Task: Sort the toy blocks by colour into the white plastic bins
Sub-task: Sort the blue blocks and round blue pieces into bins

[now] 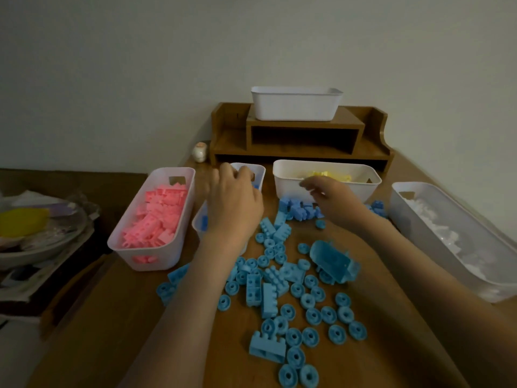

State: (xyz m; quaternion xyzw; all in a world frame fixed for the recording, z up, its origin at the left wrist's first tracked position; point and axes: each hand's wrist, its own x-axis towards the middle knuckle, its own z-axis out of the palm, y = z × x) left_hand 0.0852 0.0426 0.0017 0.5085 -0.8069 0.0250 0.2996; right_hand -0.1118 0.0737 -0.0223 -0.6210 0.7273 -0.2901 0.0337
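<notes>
L hand (233, 204) is positioned over the blue bin (259, 172), back of hand toward the camera, fingers curled down at the far end; cannot tell whether it has hold of anything. The forearm hides most of that bin; only the far rim and a part of the L wall show. R hand (335, 198) hovers just in front of the yellow bin (288, 189), fingers bent and pointing L, blurred; grip state cannot be told. Directly below it a cluster of blue blocks (298, 210) lies against the yellow bin's front wall. Yellow blocks (330, 175) show above that bin's rim. The pink bin (170, 256), holding pink blocks (156, 217), stands close to the L edge of the surface (106, 331), just beside the blue bin. The long bin (425, 239) w/ white blocks (436, 222) runs along the R edge. Unsorted blue pieces (270, 301), bricks and round wheel-type parts, are spread across the centre btwn the two forearms, incl. one large blue piece (334, 260). Bare wood shows at near L, from the pink bin's front wall to the near edge. At the rear, a wooden shelf (305, 126) against the wall carries another white bin (296, 107).
</notes>
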